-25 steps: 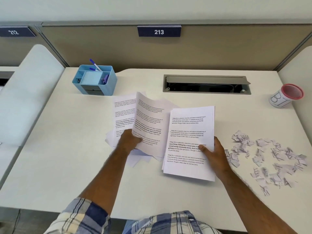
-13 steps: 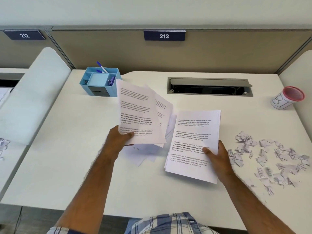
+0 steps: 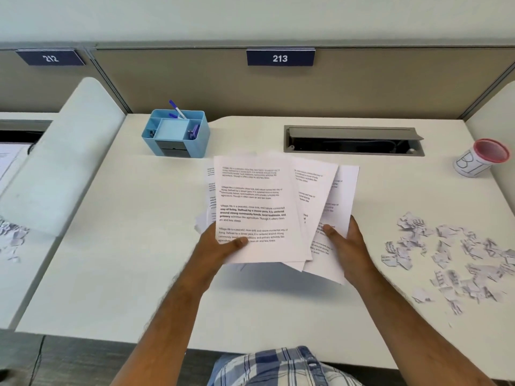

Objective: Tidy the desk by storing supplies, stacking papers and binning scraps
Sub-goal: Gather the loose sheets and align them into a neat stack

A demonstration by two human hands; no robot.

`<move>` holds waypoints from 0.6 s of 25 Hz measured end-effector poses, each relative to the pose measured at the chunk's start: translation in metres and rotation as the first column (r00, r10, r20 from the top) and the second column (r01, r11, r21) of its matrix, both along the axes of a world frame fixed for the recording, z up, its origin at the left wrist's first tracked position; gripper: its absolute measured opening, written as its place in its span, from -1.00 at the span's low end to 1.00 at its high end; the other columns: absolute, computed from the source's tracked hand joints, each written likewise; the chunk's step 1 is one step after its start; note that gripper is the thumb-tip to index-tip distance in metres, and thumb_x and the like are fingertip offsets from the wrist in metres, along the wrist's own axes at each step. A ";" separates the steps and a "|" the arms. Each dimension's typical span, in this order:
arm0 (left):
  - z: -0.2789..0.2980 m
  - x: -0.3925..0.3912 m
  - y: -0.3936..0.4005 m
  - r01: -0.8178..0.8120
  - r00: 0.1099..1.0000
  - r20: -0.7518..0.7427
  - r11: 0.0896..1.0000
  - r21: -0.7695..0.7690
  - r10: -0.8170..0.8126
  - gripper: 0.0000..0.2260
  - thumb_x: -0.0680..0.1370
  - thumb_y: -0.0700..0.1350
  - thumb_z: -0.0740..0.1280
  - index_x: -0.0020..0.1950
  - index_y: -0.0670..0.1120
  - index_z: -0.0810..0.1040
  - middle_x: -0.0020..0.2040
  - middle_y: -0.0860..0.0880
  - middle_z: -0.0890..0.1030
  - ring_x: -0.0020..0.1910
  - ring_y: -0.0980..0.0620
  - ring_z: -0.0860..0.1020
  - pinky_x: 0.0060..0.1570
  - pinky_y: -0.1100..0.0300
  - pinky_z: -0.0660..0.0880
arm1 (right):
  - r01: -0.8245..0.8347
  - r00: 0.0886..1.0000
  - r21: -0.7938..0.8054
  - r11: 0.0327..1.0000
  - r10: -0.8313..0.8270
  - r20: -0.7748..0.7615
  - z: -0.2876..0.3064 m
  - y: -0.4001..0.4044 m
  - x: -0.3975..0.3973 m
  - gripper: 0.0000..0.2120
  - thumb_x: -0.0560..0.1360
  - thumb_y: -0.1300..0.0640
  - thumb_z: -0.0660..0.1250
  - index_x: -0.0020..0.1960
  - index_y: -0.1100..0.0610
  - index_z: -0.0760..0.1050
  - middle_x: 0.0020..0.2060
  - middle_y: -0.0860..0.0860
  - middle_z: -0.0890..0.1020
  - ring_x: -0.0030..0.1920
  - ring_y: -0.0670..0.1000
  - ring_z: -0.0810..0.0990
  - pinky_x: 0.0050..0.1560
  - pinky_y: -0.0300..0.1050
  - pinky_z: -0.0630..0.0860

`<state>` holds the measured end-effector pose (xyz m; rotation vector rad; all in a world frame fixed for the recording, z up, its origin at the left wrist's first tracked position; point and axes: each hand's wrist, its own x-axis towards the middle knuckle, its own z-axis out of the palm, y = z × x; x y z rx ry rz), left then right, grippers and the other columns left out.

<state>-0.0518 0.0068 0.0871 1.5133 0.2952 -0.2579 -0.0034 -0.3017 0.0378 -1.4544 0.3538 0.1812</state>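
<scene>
1. At the far left, on the neighbouring surface, lie some crumpled paper bits, beside a pale rounded divider.
2. A light blue organiser stands on the white desk near the back. Two pens with purple caps stick out of its rear compartment, and small purple things lie in its right compartment.
3. The left hand holds a printed sheet by its lower left corner. The thumb lies on top of the sheet and the other fingers are hidden under it, so it is a pinch on the paper. More loose sheets show behind this one at the left.
4. The right hand holds the stack of papers at its lower right part. The thumb presses on top and the fingers are under the stack, out of sight. The sheet in the left hand overlaps this stack, and the papers are raised over the desk, with a shadow below them.
5. Behind the papers, a grey cable slot with its lid open is set in the desk.
6. At the right, torn paper scraps lie scattered on the desk, apart from the right hand.
7. At the far right back, a white cup with a red rim lies tilted, with hand-drawn letters on its side.
</scene>
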 end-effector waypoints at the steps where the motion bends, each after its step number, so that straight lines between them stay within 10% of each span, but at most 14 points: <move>1: -0.001 -0.004 -0.001 0.026 1.000 0.009 0.999 0.021 -0.026 -0.57 0.53 -0.23 0.51 0.38 -0.05 0.54 0.27 -0.03 0.67 0.27 -0.11 0.63 0.21 -0.08 0.59 | -0.002 1.000 0.009 1.000 0.002 0.008 0.004 0.005 0.001 -0.61 0.61 0.23 0.36 0.40 0.00 0.45 0.20 -0.05 0.69 0.16 -0.01 0.70 0.08 -0.03 0.64; 7: 0.001 -0.019 0.004 0.082 0.996 -0.043 0.995 0.053 -0.080 -0.37 0.48 -0.13 0.57 0.47 0.12 0.38 0.32 0.17 0.63 0.30 0.15 0.59 0.31 0.09 0.52 | 0.006 1.000 0.019 1.000 -0.007 0.031 0.031 0.029 -0.006 -0.82 0.71 0.03 0.15 0.25 -0.08 0.47 -0.05 -0.43 0.67 -0.05 -0.40 0.64 -0.18 -0.48 0.52; 15: -0.002 -0.022 0.020 0.234 0.972 -0.047 0.966 0.111 -0.230 -0.28 0.45 -0.07 0.61 0.50 0.16 0.32 0.36 0.18 0.59 0.34 0.16 0.56 0.30 0.14 0.51 | -0.115 0.988 0.033 0.993 0.111 0.110 0.029 0.049 -0.014 -0.65 0.63 0.14 0.35 0.39 0.03 0.46 0.27 -0.04 0.66 0.27 0.00 0.64 0.20 -0.09 0.59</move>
